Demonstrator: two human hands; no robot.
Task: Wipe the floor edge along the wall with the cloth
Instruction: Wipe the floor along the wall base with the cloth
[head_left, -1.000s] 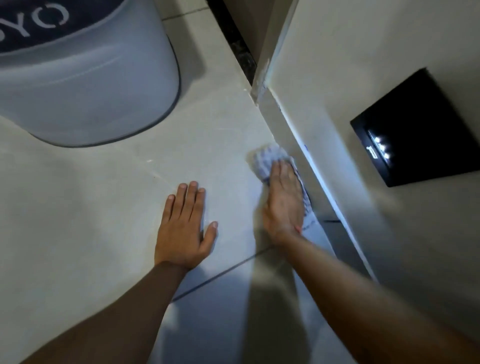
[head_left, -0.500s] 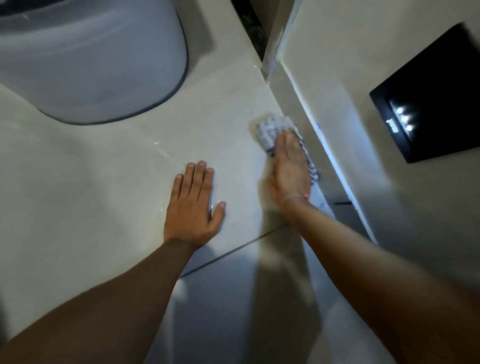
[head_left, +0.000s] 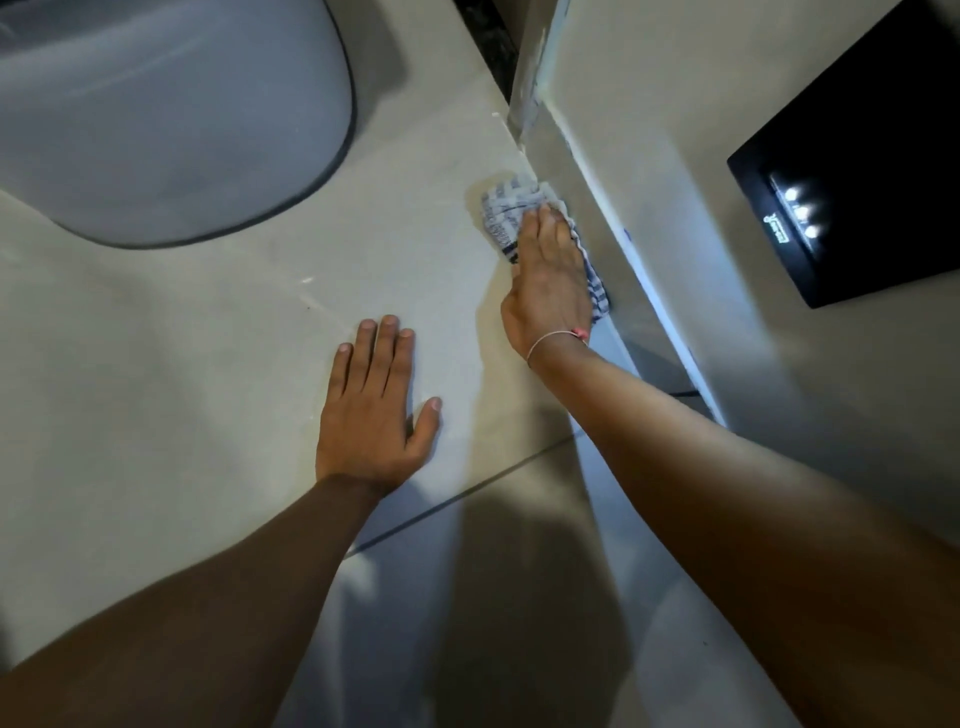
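Note:
A white cloth with blue stripes (head_left: 503, 214) lies bunched on the pale tiled floor (head_left: 208, 364), right against the skirting (head_left: 587, 208) at the foot of the wall (head_left: 675, 130). My right hand (head_left: 548, 280) presses flat on top of the cloth, fingers pointing away from me toward the wall corner; most of the cloth is hidden under the palm. My left hand (head_left: 376, 410) rests flat on the floor tile with fingers together, a little nearer to me and left of the cloth, holding nothing.
A large grey-white rounded container (head_left: 166, 114) stands on the floor at the upper left. A black box with small white lights (head_left: 852, 171) is mounted on the wall at right. A dark gap (head_left: 488, 36) opens beyond the wall corner. A grout line (head_left: 467, 493) crosses the floor.
My right hand has slid the cloth forward along the skirting toward the wall corner. My left hand stays planted on the tile.

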